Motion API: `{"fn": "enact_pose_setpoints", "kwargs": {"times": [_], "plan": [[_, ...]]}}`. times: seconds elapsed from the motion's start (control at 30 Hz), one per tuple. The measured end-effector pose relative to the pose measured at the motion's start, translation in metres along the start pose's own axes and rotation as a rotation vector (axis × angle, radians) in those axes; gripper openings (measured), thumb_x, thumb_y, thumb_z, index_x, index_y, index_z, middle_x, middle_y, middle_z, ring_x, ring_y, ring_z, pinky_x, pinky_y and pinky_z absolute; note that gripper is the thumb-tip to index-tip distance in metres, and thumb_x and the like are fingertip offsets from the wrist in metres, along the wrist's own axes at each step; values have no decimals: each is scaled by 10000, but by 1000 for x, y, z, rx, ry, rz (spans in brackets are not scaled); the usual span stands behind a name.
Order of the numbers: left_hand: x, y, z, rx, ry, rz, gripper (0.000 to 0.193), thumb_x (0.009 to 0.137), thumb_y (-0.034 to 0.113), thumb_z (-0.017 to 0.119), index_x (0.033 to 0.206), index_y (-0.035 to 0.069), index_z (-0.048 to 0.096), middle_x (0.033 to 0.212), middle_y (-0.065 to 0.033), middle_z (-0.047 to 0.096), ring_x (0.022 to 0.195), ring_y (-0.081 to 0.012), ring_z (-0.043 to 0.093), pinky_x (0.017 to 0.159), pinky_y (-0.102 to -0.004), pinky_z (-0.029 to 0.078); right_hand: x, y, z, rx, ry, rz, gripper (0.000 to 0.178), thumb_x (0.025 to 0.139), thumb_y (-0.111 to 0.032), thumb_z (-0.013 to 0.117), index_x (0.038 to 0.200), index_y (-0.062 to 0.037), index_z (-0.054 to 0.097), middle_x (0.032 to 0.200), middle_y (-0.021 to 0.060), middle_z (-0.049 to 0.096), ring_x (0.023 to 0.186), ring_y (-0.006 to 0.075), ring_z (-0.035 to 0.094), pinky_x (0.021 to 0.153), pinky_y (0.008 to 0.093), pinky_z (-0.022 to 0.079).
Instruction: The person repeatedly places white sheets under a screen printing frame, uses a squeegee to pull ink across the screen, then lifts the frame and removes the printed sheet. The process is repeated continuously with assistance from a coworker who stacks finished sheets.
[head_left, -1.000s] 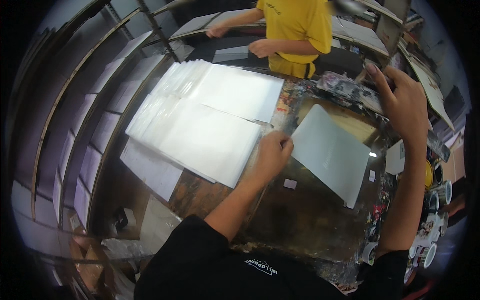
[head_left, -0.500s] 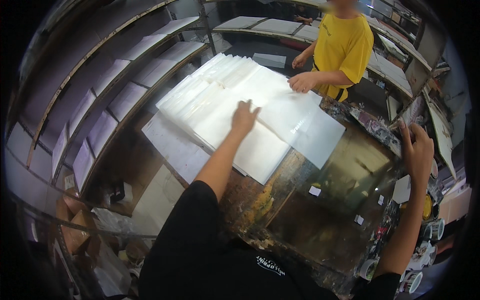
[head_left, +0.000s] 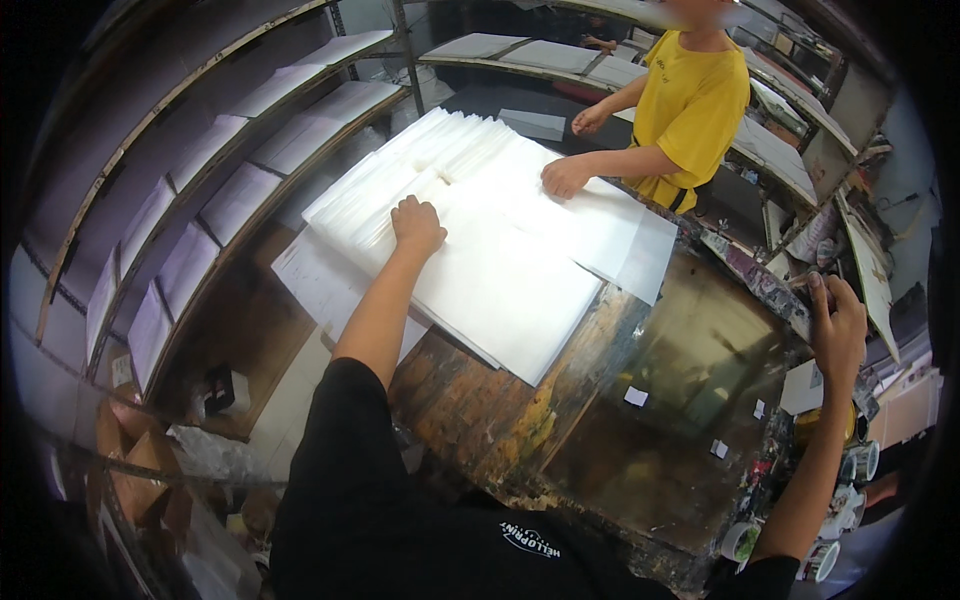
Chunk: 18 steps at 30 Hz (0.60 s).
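A thick stack of thin white plastic sheets point(head_left: 500, 270) lies on the work table, its far part fanned into many layered edges. My left hand point(head_left: 417, 226) rests on the stack's left side, fingers curled down on a white sheet; the fingertips are partly hidden. Off to the right, my right hand point(head_left: 840, 322) is raised beside a paint-stained frame point(head_left: 752, 262). Its fingers are bent together, and what they hold is hard to make out. A co-worker's hand point(head_left: 567, 177) presses on the stack's far right edge, above a translucent sheet point(head_left: 645, 255) that sticks out there.
A dark glossy panel point(head_left: 680, 375) with small white paper bits point(head_left: 636, 397) lies right of the stained wood point(head_left: 480, 400). Racks with pale boards point(head_left: 235, 210) line the left. Tubs point(head_left: 860, 462) crowd the right edge. The co-worker in a yellow shirt point(head_left: 690, 100) stands opposite.
My left hand has moved left across the stack and its fingers have curled. My right hand has closed its fingers. The co-worker's nearer hand has shifted left onto the stack.
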<state>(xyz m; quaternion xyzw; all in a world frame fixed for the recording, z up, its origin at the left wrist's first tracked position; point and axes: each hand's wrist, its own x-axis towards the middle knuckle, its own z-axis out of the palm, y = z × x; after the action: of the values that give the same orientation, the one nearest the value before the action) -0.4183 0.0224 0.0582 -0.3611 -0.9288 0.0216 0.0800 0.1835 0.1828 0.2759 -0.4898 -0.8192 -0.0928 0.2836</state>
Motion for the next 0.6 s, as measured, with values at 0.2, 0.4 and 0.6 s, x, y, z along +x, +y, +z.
{"fn": "enact_pose_setpoints", "kwargs": {"times": [0.2,0.4,0.6], "plan": [[18,2,1,-133,-171,25,474,789,283,832,1182,27,761,1208,-185,757,1135,-329,736,932,-447,600,0,-2,-2,31,-13,11,624,1051,-563,550,884,37,573,817,209,556,763,393,539,727,460,425],[32,1,-31,-157,-382,10,436,693,247,864,1076,47,808,1146,-151,800,1039,-305,775,864,-441,619,-5,-5,-3,60,35,-6,616,1050,-545,566,858,40,574,797,207,549,756,400,539,728,463,421],[21,-5,-27,-193,-413,-4,412,705,220,847,1065,25,804,1141,-156,799,1029,-313,775,886,-458,608,-2,-6,-2,59,33,-51,567,1032,-489,618,824,37,581,774,201,554,736,393,528,733,459,412]]}}
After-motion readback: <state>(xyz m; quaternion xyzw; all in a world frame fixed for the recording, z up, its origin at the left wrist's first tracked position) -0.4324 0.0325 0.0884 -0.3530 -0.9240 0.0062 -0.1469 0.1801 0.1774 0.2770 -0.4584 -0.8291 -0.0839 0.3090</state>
